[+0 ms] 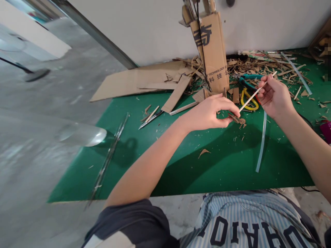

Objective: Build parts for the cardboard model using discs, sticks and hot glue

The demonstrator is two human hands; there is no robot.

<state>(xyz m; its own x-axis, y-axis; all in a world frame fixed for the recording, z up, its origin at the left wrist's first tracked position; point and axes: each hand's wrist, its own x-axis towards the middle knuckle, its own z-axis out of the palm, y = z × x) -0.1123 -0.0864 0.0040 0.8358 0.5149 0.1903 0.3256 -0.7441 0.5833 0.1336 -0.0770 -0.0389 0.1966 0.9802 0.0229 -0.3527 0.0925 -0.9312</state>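
My left hand (218,109) pinches a small cardboard piece (233,118) between thumb and fingers, on the near side of the cardboard post (216,60). My right hand (276,96) grips a thin wooden stick (251,99) near its upper end, to the right of the post. The stick slants down to my left fingertips; whether its tip enters the card or only meets it, I can't tell.

The stick should be light and fairly stiff, dry rather than slippery, but likely to snap if I bend it; a hold closer to the low end would steer it better. The card looks light too, and would probably crush or peel under a hard squeeze, so I'd take it lightly by the edges.

The green bench (168,162) looks smooth and is littered with crumbs of card. Right of the post lie a heap of scraps (269,65) and yellow-handled pliers (249,100); left of it, a flat cardboard sheet (121,82). A pale wall (155,31) rises behind the post, and grey floor (74,79) spreads far to its left.
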